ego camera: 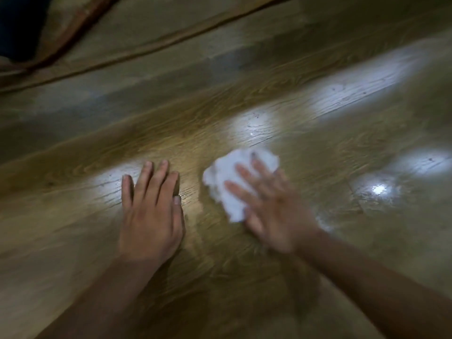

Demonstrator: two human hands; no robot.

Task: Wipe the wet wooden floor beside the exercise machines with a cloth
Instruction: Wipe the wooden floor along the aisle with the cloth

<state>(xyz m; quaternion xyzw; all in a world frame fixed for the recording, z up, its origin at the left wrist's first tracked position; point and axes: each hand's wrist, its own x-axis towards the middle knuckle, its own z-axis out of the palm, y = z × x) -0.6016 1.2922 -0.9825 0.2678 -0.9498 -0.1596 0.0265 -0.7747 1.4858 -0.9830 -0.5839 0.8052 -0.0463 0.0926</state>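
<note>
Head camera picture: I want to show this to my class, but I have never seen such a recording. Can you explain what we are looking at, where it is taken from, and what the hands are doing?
There is no machine here: a person wears one camera on the head, which looks down at their own two bare hands. The left hand lies flat on the wooden floor, empty. The right hand presses a crumpled white cloth on the floor; it looks blurred, probably from wiping. Bright patches on the boards are reflected light on the shiny surface.
</note>
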